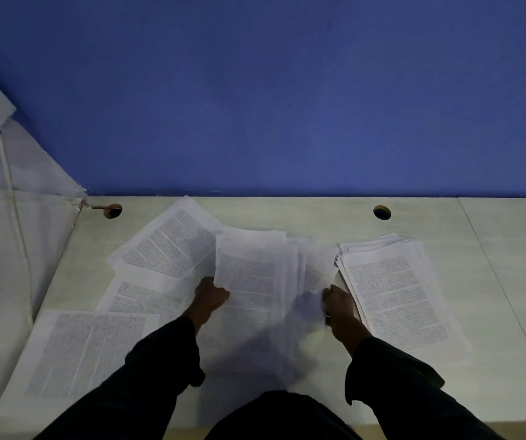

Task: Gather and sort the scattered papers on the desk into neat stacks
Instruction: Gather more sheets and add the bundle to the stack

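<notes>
Printed white papers lie spread over a pale desk (pixel 493 281). My left hand (pixel 209 296) grips the lower left corner of a lifted sheaf of sheets (pixel 252 271) in the middle. My right hand (pixel 339 308) holds the blurred right edge of the same middle pile, beside a fanned stack (pixel 394 293) on the right. Loose sheets lie to the left: one angled at the back (pixel 169 242), one below it (pixel 144 296), and a wide two-column sheet (pixel 80 354) near the front left. Dark sleeves cover both forearms.
A blue wall (pixel 287 106) rises behind the desk. Two round cable holes (pixel 112 211) (pixel 382 212) sit near the back edge. A white partition (pixel 1 217) with a cord and a small white box stands at the left. A seam runs down the desk's right part.
</notes>
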`<state>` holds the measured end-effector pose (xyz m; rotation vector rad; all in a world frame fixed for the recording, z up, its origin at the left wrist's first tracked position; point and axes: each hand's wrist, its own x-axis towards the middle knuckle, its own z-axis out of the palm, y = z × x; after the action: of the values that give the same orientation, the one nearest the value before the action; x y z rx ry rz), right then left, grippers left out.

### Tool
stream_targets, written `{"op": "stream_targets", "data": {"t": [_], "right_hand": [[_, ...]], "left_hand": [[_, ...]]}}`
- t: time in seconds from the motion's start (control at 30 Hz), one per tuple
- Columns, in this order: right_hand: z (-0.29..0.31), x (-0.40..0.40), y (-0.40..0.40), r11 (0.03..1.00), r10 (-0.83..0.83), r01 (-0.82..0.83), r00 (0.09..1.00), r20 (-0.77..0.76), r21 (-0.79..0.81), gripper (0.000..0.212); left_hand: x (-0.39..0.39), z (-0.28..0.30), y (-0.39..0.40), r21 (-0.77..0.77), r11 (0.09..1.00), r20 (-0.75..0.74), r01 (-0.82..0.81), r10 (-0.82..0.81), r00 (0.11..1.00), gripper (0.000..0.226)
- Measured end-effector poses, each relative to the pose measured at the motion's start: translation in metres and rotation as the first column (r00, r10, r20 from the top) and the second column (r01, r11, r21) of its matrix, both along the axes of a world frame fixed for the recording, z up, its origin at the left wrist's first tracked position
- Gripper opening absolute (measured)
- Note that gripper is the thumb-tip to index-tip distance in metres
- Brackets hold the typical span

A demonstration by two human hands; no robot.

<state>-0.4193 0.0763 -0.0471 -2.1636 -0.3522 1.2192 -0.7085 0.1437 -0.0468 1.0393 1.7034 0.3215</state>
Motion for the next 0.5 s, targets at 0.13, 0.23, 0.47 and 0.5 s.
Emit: {"op": "stream_targets", "data": {"t": [0.13, 0.23, 0.47, 0.5], "right_hand": [[-0.002, 0.006, -0.003, 0.995, -0.089, 0.093, 0.989, -0.116, 0.026, 0.021], [0.006, 0.007, -0.009, 0.99, -0.131, 0.14, 0.956, -0.264, 0.019, 0.017], [0.007, 0.005, -0.013, 0.991, -0.1, 0.127, 0.92, -0.38, 0.048, 0.023], [0.008, 0.005, -0.013, 0.992, -0.09, 0.118, 0.918, -0.387, 0.05, 0.019]], "left_hand": [[0.005, 0.0, -0.013, 0.007, 0.988, 0.071, -0.153, 0.152, 0.986, 0.03], [0.006, 0.005, -0.016, 0.087, 0.989, 0.082, -0.121, 0.114, 0.99, 0.044], [0.013, 0.01, -0.002, 0.067, 0.99, -0.305, 0.128, -0.102, 0.947, 0.039], [0.013, 0.01, 0.0, 0.095, 0.984, -0.324, 0.153, -0.115, 0.939, 0.041]]}}
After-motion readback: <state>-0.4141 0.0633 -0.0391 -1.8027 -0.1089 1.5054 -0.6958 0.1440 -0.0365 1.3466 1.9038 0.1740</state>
